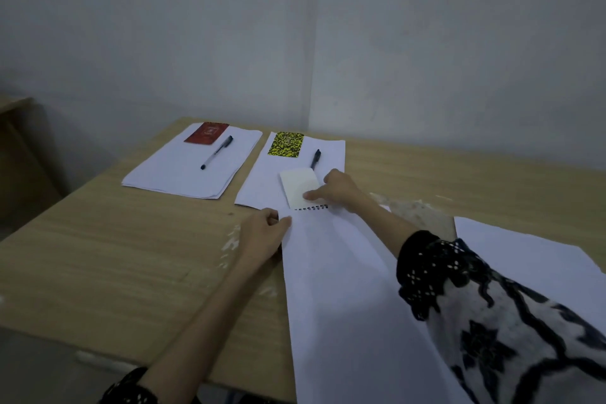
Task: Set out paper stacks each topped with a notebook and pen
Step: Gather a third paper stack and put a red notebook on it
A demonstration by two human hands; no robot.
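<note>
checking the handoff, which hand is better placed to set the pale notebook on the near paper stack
Right. The right hand already rests its fingers on the pale notebook, at the near paper stack's far edge. The left hand pinches that stack's corner.

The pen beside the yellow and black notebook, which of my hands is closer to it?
Right. Your right hand rests on the pale spiral notebook just below that pen. Your left hand is farther down and left, pinching the near paper stack.
</note>
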